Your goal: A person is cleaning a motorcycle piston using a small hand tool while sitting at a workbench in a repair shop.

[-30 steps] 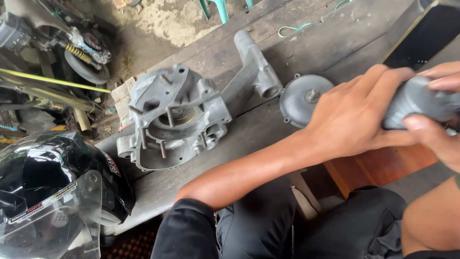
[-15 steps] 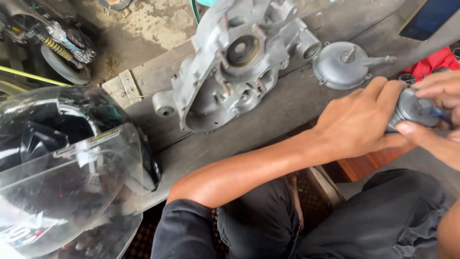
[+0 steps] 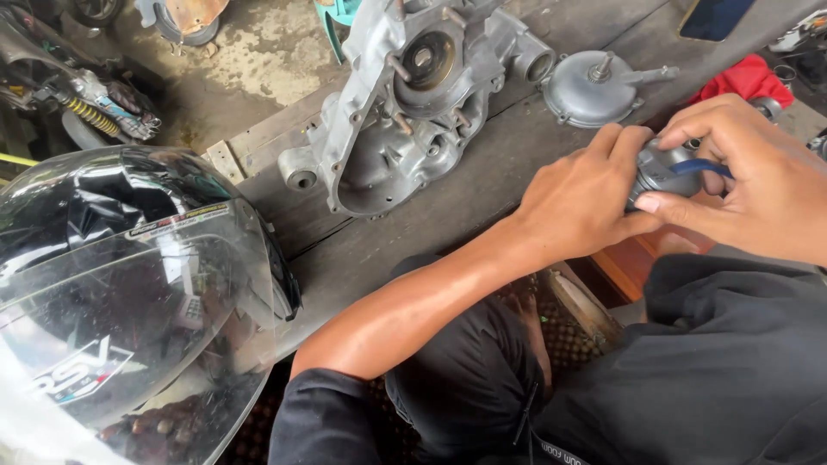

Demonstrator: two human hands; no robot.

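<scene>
Both hands are together on one small grey metal part (image 3: 659,168) at the right, just above the near edge of the tabletop (image 3: 482,185). The left hand (image 3: 586,202) is wrapped around its body; the right hand (image 3: 758,181) pinches a thin blue-handled tool (image 3: 693,165) against its top. Judging by that, the work on this piece looks mid-way: it is off the bigger castings, and what the tool is doing is hidden by the fingers. On the far side, a big cast-aluminium engine case (image 3: 405,103) lies open-side up, dull silver, ribbed, studs poking out. To its right sits a round domed cover (image 3: 590,86), smooth grey. At near left, a glossy black helmet (image 3: 129,284) with a scuffed clear visor.
</scene>
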